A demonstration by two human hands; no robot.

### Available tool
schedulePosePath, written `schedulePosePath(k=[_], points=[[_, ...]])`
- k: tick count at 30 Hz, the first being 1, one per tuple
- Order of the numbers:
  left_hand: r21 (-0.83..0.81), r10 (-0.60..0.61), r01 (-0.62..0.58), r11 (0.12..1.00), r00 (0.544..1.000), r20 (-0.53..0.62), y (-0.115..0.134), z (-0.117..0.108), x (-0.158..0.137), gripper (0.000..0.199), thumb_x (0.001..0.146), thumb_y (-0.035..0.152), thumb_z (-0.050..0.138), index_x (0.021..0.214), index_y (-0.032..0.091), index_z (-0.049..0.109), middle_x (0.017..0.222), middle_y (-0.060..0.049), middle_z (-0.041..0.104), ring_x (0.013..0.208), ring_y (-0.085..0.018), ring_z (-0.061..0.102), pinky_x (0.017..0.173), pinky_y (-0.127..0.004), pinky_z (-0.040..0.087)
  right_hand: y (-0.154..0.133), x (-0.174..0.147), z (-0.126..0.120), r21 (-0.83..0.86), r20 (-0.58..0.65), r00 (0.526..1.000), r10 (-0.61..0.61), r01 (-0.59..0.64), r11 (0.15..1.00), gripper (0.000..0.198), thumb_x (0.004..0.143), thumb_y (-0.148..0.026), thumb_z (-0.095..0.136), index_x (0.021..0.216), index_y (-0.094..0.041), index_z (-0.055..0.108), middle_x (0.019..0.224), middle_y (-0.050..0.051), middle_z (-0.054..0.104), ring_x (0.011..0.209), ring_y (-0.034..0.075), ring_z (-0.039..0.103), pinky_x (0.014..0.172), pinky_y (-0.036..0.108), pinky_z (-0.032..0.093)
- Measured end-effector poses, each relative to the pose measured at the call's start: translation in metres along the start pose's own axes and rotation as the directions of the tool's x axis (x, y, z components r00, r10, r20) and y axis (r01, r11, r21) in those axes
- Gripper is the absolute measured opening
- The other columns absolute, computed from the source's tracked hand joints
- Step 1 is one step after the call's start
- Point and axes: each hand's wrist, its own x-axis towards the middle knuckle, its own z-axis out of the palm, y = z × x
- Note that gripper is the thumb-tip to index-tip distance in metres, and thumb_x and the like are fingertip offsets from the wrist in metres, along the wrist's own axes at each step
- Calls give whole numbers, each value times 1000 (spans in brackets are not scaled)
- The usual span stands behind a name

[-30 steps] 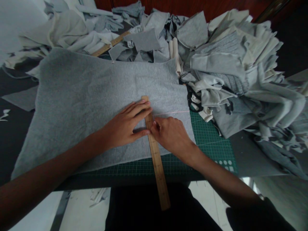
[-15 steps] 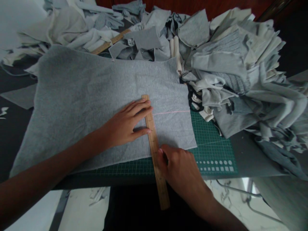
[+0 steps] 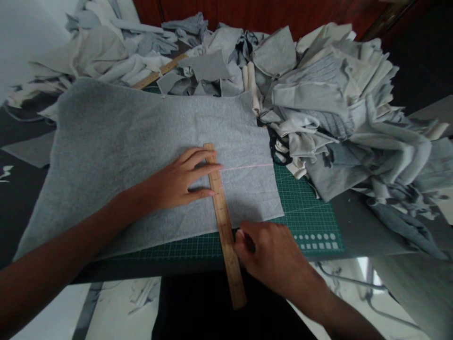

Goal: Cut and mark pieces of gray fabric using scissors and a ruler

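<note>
A wooden ruler [image 3: 220, 208] lies across grey knit fabric [image 3: 123, 137], its near end sticking out past the table's front edge. My left hand [image 3: 184, 182] presses flat on the ruler's upper part and the fabric, fingers spread. Beside the ruler's right edge, just below the fabric's lower hem, my right hand [image 3: 267, 248] is closed in a pinch. What it pinches is hidden by the fingers. A pink line [image 3: 247, 167] runs from the ruler to the fabric's right edge. Another faint pink line [image 3: 222, 189] follows the ruler's right side.
A green cutting mat [image 3: 311, 217] lies under the fabric. Heaped grey and cream cloth pieces [image 3: 314, 94] crowd the right and back of the table. Black scissor handles [image 3: 279, 151] poke out near the fabric's right edge. A second ruler [image 3: 159, 72] lies behind the fabric.
My right hand has slid toward me along the ruler, past the fabric's hem. A faint pink line shows beside the ruler. The view has shifted slightly; my left hand stays on the ruler.
</note>
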Motion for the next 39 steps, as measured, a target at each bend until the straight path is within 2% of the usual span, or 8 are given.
schedulePosePath(k=[5, 9, 16, 20, 23, 29, 34, 39], points=[[117, -31, 36, 992, 999, -45, -20, -12, -13, 49, 100, 56, 60, 132, 19, 67, 152, -18, 49, 148, -40, 37, 120, -61, 35, 23, 32, -29, 117, -153, 984, -96, 114, 987, 32, 98, -29, 51, 67, -20, 51, 55, -4, 48, 48, 9, 42, 56, 30, 24], [168, 13, -22, 985, 998, 54, -33, -29, -27, 35, 107, 48, 48, 119, 22, 69, 129, -10, 67, 130, -30, 55, 114, -48, 42, 50, 75, -40, 168, -240, 954, -180, 224, 960, 37, 99, -31, 49, 64, -22, 40, 55, -6, 40, 48, 9, 35, 56, 29, 24], [318, 19, -34, 947, 999, 51, 8, -32, -43, 28, 108, 37, 50, 96, 20, 70, 93, -4, 69, 87, -22, 62, 86, -37, 50, 91, 133, -44, 162, -274, 908, -316, 368, 916, 35, 101, -34, 46, 69, -23, 41, 59, -6, 40, 52, 10, 38, 56, 29, 26], [230, 2, -23, 973, 996, 93, 33, -24, -36, 22, 105, 30, 56, 90, 21, 69, 90, -3, 69, 85, -23, 62, 83, -38, 51, 98, 132, -43, 177, -252, 897, -363, 412, 894, 34, 100, -33, 50, 69, -23, 42, 62, -6, 42, 55, 10, 39, 57, 28, 27], [204, 37, -54, 978, 996, 87, 38, -21, -26, 26, 106, 32, 54, 88, 20, 68, 88, -4, 69, 84, -23, 63, 82, -39, 51, 100, 124, -45, 140, -154, 888, -434, 454, 880, 25, 97, -27, 54, 74, -21, 48, 68, -4, 48, 60, 11, 44, 61, 28, 30], [118, 79, -91, 989, 992, 102, 26, -17, -10, 20, 102, 32, 58, 87, 21, 65, 90, -4, 68, 86, -23, 63, 81, -38, 52, 100, 117, -50, 59, -36, 869, -493, 494, 867, 25, 102, -25, 47, 79, -19, 57, 75, 0, 56, 69, 14, 50, 67, 31, 32], [43, -13, 6, 999, 988, 153, 15, -19, -9, 13, 97, 27, 63, 86, 21, 59, 90, -3, 65, 91, -23, 61, 86, -39, 51, 98, 121, -46, 18, -64, 896, -439, 441, 897, 33, 107, -32, 44, 82, -18, 60, 78, 0, 58, 67, 14, 50, 67, 31, 32], [10, -105, 104, 994, 991, 79, 8, -21, -17, 16, 94, 31, 67, 87, 22, 56, 91, -3, 65, 91, -23, 60, 83, -39, 51, 98, 124, -42, 5, -104, 904, -414, 417, 909, 37, 109, -35, 46, 81, -18, 63, 77, 1, 60, 67, 13, 52, 64, 30, 32]])
